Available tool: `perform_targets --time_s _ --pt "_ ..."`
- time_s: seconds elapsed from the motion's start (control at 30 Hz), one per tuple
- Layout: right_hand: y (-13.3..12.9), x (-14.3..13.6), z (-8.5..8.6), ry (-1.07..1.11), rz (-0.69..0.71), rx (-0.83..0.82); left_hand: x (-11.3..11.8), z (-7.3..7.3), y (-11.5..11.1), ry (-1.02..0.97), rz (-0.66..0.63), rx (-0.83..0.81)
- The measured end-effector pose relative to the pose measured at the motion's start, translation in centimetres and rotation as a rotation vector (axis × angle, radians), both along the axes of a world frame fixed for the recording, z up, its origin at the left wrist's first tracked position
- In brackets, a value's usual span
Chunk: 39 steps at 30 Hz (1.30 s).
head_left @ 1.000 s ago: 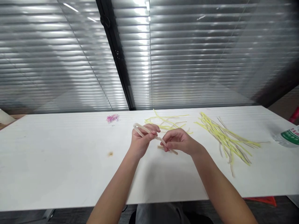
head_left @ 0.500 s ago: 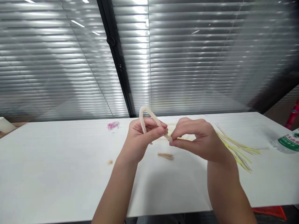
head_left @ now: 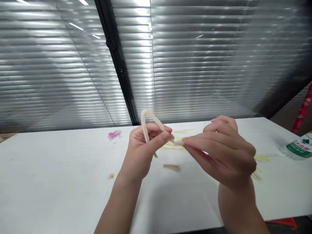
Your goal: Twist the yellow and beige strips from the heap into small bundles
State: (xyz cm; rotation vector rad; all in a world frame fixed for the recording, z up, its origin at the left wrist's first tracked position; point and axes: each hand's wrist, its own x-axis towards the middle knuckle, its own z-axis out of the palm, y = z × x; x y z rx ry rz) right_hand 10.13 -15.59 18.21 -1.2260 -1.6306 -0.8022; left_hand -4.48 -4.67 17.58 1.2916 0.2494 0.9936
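A cream fuzzy stem (head_left: 156, 119) is bent into a narrow loop above the white table. My left hand (head_left: 148, 146) pinches it between thumb and index finger, with the bend rising above the fingers and one end hanging below the palm. Farther right, my right hand (head_left: 223, 151) grips the stem's other end between its fingertips. Beneath the hands lies a small tan bundle (head_left: 172, 167) on the table. Yellow and pale stems (head_left: 262, 158) show behind and beside my right hand, which partly hides them.
On the white table (head_left: 60, 182) are a pink-purple tangle (head_left: 114, 134) and a small tan tuft (head_left: 111, 176). A clear bottle with a green label (head_left: 299, 148) lies at the right edge. Window blinds (head_left: 195, 65) stand behind the table.
My right hand has moved right and turned, its fingers now more extended along the stem's end. The end between the hands is straighter. The view has shifted slightly.
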Motion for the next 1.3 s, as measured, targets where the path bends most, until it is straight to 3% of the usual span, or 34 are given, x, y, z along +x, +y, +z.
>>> perform_targets --time_s 0.13,0.37,0.7,0.97,1.13,1.3 --pt "0.4 -0.7 -0.2 -0.023 -0.028 -0.019 0.6 0.0 -0.5 -0.081 0.053 -0.042" --pt "1.7 -2.5 -1.2 0.104 0.03 -0.125 2.1 -0.3 -1.9 -0.119 -0.124 -0.204" --pt "2.3 -3.2 -1.8 0.206 0.133 -0.31 2.5 -0.7 -1.0 -0.175 0.07 -0.257" --pt "2.1 -3.0 -1.8 0.123 0.075 -0.314 2.5 -0.6 -0.4 -0.216 0.041 -0.335" --pt "2.0 -2.5 -1.6 0.132 0.046 -0.367 2.0 0.1 0.5 -0.28 0.16 -0.24" --pt "2.1 -1.9 -1.5 0.141 0.036 -0.341 1.1 0.3 1.4 -0.233 0.124 -0.205"
